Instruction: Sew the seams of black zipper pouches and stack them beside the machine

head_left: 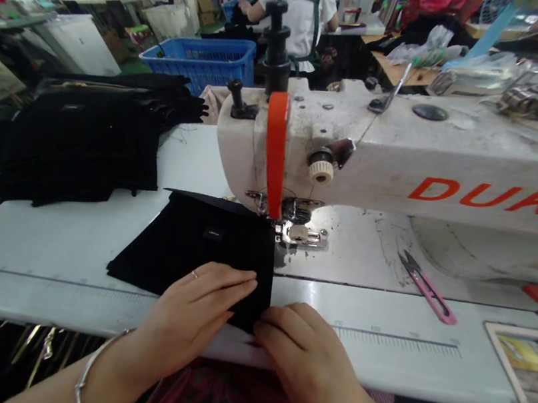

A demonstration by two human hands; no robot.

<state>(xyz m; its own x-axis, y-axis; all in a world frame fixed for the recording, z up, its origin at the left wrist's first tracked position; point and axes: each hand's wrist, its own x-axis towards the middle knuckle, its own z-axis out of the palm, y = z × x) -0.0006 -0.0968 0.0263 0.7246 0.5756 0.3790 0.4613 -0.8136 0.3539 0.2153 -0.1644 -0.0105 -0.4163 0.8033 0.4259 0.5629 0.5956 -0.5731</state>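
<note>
A black fabric piece [193,237] with a small label lies on the white sewing table, its right edge at the presser foot [297,234] of the sewing machine [377,157]. My left hand [203,306] rests flat on the fabric, fingers stretched out toward the right edge. At the fabric's lower right corner, my right hand [302,348] has its fingers curled together, pinching the corner edge. An orange strip [276,155] hangs down the front of the machine head.
Stacked black fabric pieces [82,133] lie at the table's left. Pink thread snips [430,293] rest right of the needle. Behind the machine are a blue crate [202,60] and a person [300,11] facing away. A tray [532,369] is set in the right corner.
</note>
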